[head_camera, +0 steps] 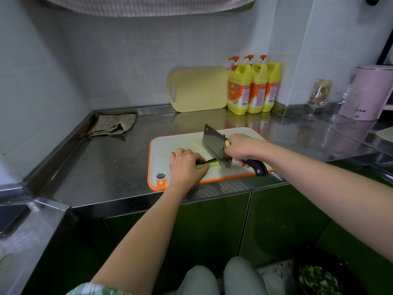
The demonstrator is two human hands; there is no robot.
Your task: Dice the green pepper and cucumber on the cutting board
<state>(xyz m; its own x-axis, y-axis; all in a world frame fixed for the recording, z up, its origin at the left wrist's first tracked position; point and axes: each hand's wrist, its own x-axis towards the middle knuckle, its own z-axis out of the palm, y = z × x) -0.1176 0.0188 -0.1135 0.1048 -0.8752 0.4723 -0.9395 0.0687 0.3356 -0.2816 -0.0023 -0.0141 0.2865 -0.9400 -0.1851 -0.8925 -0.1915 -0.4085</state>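
Standing at a steel table (95, 167), looking down on a white cutting board (161, 150) with an orange rim, set near the table's front edge; pinning a bundle of long cucumber strips (213, 163) to the middle of the board with the left hand (187, 167), grip narrow, fingers curled over the strips and thumb tucked against their near side, only the ends showing past the hand; clasping a cleaver (214, 145) in the right hand (244, 149), grip tight round the black handle, close up against the blade's heel; blade upright, edge down on the board just right of the strip ends, touching them or not, cannot tell. Behind, against the tiled wall: a beige board (197, 89) leaning upright, three yellow pump bottles (253, 90) in a row just beside it; a folded cloth (112, 125) at the table's back left; a stemmed glass (319, 94) and a pink appliance (370, 92) far right. Low at the right, a dark bowl (319, 275) of chopped green bits.
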